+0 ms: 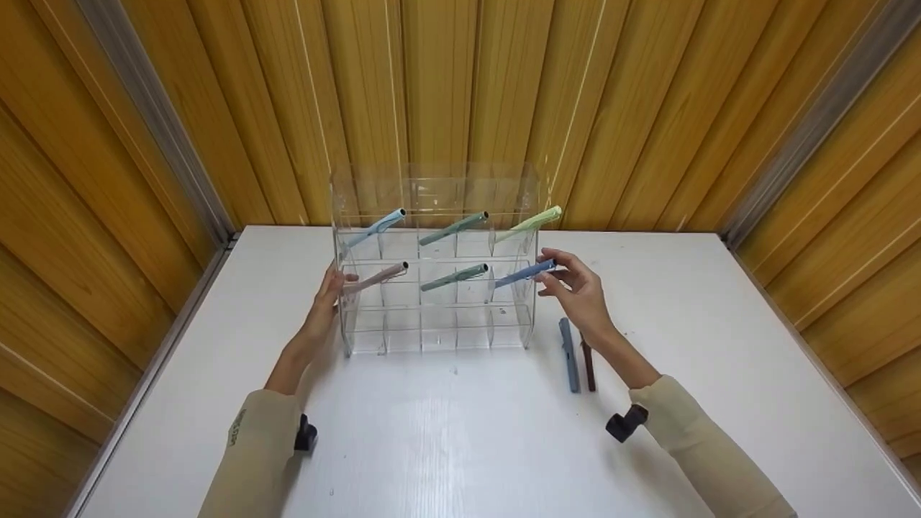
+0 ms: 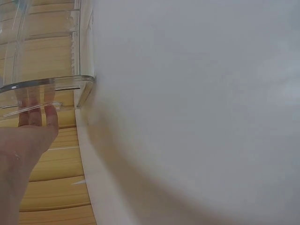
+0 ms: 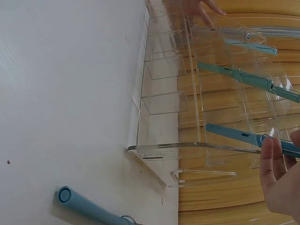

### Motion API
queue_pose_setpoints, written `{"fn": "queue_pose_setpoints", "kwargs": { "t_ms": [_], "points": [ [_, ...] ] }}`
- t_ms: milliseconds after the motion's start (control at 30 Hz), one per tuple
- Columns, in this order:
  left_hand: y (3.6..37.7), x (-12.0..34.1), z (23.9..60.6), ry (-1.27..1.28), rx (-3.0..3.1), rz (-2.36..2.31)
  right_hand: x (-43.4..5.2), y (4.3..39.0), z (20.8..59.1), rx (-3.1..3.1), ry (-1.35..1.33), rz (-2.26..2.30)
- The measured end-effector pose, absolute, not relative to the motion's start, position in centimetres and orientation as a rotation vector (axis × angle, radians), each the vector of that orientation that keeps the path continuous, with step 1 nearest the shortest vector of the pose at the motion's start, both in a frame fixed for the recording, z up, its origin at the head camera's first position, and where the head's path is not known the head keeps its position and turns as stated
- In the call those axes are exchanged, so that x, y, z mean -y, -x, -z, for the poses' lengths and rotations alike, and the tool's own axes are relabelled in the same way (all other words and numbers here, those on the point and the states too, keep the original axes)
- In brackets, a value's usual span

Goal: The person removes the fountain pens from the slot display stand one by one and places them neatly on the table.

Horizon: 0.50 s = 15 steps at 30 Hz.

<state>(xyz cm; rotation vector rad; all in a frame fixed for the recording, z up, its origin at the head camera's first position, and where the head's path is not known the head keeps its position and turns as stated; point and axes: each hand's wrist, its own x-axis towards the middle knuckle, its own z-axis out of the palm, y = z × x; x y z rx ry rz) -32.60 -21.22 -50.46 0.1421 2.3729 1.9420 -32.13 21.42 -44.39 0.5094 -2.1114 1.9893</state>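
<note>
A clear acrylic pen rack (image 1: 439, 316) with tiered compartments stands on the white table. My left hand (image 1: 327, 298) holds the rack's left side; in the left wrist view its fingers (image 2: 35, 115) show through the clear panel. At the right end of the middle tier, my right hand (image 1: 579, 295) pinches the capped end of a blue pen (image 1: 522, 275), which leans in its compartment. Beside it in that tier lean a green pen (image 1: 453, 278) and a mauve pen (image 1: 378, 276). The upper tier bears a light blue pen (image 1: 374, 230), a dark green pen (image 1: 453, 229) and a light green pen (image 1: 531, 221).
On the table right of the rack, below my right wrist, lie a grey-blue pen (image 1: 569, 356) and a dark brown pen (image 1: 588, 363). Wood-patterned walls (image 1: 439, 86) enclose the back and sides. The rack's lowest tier (image 1: 439, 339) holds no pens.
</note>
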Motion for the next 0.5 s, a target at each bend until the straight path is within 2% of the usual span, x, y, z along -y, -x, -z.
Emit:
{"fn": "queue_pose_setpoints", "kwargs": {
  "t_ms": [500],
  "points": [
    [32.49, 21.20, 50.62, -0.188, -2.354, -1.986, -20.47, 32.46, 44.62, 2.193, -0.450, -2.016]
  ]
}}
